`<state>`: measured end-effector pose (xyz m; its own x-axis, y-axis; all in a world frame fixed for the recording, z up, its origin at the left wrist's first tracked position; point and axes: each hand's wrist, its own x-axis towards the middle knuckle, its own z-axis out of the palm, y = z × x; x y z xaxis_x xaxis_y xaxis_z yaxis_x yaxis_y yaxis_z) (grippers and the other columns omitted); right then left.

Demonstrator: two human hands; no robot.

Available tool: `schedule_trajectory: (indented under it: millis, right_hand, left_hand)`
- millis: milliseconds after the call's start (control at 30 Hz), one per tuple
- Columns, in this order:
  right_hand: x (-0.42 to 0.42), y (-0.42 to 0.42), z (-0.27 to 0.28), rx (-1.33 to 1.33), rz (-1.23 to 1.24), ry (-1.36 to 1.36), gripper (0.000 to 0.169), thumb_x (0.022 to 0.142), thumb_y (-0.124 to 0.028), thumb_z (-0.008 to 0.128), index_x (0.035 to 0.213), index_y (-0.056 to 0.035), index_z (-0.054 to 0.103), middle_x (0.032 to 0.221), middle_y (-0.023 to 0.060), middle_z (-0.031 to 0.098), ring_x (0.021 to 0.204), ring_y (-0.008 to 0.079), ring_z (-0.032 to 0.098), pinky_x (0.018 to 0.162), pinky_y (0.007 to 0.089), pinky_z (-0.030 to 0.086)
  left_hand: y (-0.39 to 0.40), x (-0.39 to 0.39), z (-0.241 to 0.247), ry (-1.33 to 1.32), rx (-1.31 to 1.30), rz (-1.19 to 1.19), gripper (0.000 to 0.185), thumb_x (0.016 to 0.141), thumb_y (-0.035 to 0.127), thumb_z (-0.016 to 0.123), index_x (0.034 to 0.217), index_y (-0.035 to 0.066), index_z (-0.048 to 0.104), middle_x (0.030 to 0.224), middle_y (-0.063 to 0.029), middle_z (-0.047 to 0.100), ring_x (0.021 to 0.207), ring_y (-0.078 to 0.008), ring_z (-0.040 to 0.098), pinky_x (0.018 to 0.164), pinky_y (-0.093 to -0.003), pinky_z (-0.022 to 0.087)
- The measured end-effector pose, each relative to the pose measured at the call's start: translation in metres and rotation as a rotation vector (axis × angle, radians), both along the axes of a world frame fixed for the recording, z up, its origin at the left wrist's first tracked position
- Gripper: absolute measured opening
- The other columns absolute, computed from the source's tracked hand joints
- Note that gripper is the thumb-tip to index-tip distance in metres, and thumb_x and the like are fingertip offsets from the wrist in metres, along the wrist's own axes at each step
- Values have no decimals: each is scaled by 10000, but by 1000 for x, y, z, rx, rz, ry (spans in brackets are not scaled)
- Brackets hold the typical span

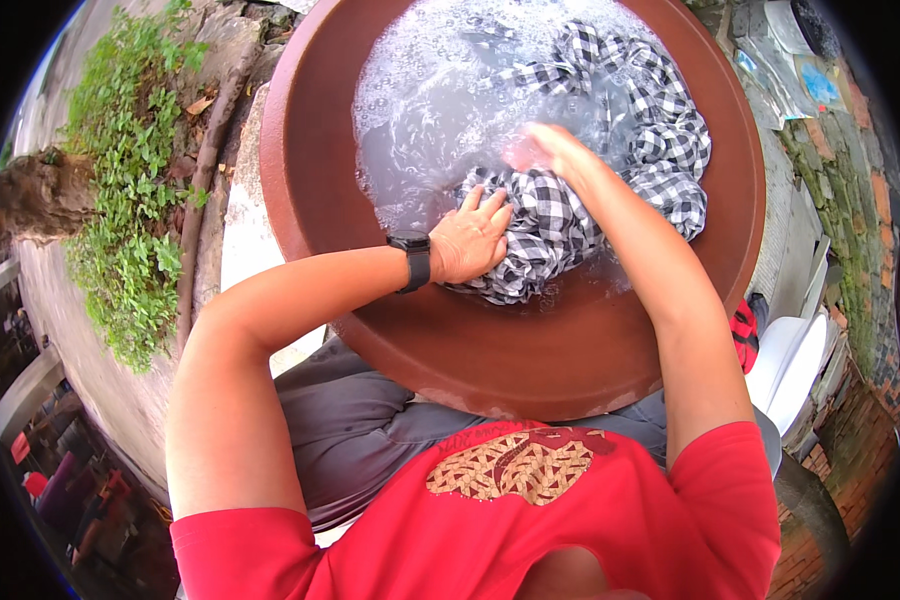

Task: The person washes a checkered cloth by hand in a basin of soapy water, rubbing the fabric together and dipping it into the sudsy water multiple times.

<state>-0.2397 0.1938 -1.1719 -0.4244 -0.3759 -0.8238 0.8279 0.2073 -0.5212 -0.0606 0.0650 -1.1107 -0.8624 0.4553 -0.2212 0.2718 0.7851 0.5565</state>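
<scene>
A black-and-white checked cloth [551, 214] lies bunched and wet in a large reddish-brown basin [495, 352]. It curves around the basin's right side, partly under cloudy, soapy water [420, 157]. My left hand [471, 236], with a black watch [411, 259] on the wrist, rests palm down on the near bunch with its fingers spread. Just above that bunch, my right hand [544, 150] is at the churning water. Motion blur and splashing hide its fingertips, so whether it grips any cloth is unclear.
The basin's rim comes close to my lap in grey trousers [345, 420]. Green plants [124, 187] and a brown pipe-like length [210, 165] lie to the left. White basins [787, 367] and a red-and-black item [745, 334] sit at the right, near mossy brick paving [847, 225].
</scene>
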Motion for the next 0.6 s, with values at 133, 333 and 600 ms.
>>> schedule_trajectory:
  millis: [133,333,600]
  right_hand:
    - [-55,-82,48,-921,28,-526,188,865,-104,552,985,38,578,937,154,635,910,257,624,858,377,514]
    - [-82,-80,128,-770,162,-14,332,908,-299,526,1021,4,603,986,140,644,993,216,603,909,365,476]
    - [41,46,55,315,773,755,587,850,-481,592,1163,16,588,1087,184,638,1033,264,604,918,355,462]
  left_hand:
    - [-1,-3,-2,12,-50,-11,468,877,224,477,1252,-51,436,1345,-241,395,1233,-445,364,980,-464,415]
    - [-2,-9,13,-56,-18,63,472,858,263,513,1248,6,442,1282,-211,446,1184,-379,420,905,-494,451]
    - [3,-21,-5,-588,164,993,744,859,573,508,1324,8,373,1256,-237,470,1195,-412,433,1010,-473,350]
